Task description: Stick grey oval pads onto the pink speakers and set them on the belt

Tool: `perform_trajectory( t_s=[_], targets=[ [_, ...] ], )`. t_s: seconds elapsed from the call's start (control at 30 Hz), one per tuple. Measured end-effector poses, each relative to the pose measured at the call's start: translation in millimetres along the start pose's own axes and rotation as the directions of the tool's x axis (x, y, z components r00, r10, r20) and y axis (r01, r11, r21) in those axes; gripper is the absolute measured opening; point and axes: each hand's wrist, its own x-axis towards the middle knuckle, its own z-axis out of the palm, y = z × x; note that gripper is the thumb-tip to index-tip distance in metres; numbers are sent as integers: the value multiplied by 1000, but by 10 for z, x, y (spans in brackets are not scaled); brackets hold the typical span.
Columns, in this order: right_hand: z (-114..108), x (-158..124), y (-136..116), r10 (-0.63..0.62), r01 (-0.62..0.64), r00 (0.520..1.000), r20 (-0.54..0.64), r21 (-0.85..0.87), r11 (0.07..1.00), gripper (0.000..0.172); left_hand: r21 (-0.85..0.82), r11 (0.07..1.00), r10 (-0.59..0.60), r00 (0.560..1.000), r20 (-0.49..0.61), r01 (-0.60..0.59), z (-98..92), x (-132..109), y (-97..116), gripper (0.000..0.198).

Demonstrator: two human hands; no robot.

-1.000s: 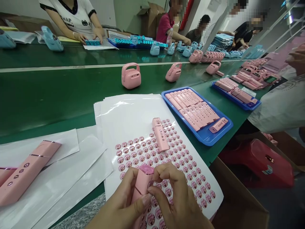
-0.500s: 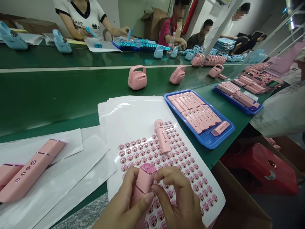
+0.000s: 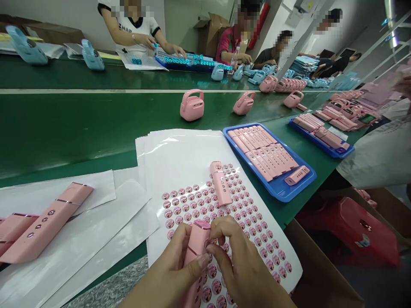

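Observation:
My left hand [image 3: 170, 267] is wrapped round a pink microphone [image 3: 197, 240] with a mesh top, holding it upright and a little tilted. Against the upper side of that microphone, my right hand [image 3: 239, 254] pinches a small round sticker [image 3: 207, 243] between thumb and fingertips; the fingers partly cover it. Under both hands lies a white sheet [image 3: 183, 156] with rows of round pink stickers. Another pink microphone [image 3: 221, 186] rests on this sheet, just beyond my hands.
Pink microphones [image 3: 51, 220] lie on white papers [image 3: 105, 231] at left. A blue tray [image 3: 279, 194] of microphones stands right, another blue tray [image 3: 337, 149] farther off. Pink speakers [image 3: 192, 107] stand on the green table [image 3: 96, 128]. Co-workers [image 3: 138, 32] sit opposite. A red stool [image 3: 369, 231] is below right.
The view has shifted slightly. My right fingers have moved closer in against the microphone's side with the sticker. Across the table, a co-worker's hands have moved down to the blue tray there.

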Motion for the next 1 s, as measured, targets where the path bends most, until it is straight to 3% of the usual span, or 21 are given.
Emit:
perform_trajectory(
  t_s=[0.27,0.43,0.63,0.73,1.0],
  targets=[
    [17,17,4,-16,15,1000,-16,-24,1000,24,8,996,87,996,9,-87,-19,40,-57,17],
    [20,-6,-24,44,-46,998,-54,-44,998,24,189,976,118,992,-34,-110,6,13,-12,20],
    [-47,52,-33,100,-102,994,36,49,994,23,253,961,114,993,13,-113,-58,26,-30,26],
    [-33,44,-3,61,-62,998,15,56,997,21,213,970,114,993,25,-117,-55,28,-33,23],
    [51,30,22,-55,54,998,-28,-15,998,23,-121,990,66,998,-22,-68,5,35,-97,19]
  ],
)
